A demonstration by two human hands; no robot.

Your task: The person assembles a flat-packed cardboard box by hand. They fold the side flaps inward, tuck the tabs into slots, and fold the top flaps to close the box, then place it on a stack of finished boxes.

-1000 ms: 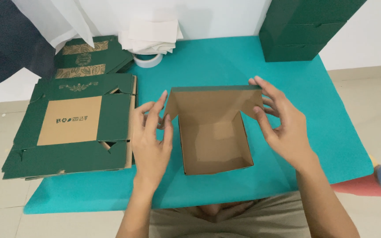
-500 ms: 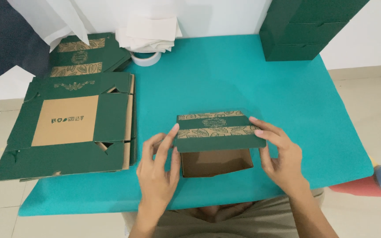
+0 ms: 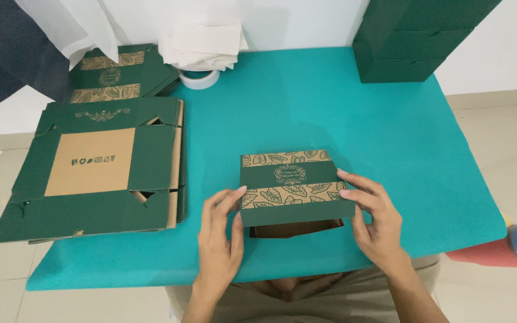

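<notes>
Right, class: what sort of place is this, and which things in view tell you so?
Probably a small packing or box-folding station. Both hands hold a green box on a teal table; a stack of flat unfolded boxes lies at the left, and finished boxes are stacked behind.

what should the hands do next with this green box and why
Probably press the front flap down and tuck it in: the green box has its lid nearly closed, but a brown gap shows along the front edge, with the left hand and right hand on its sides.
</notes>
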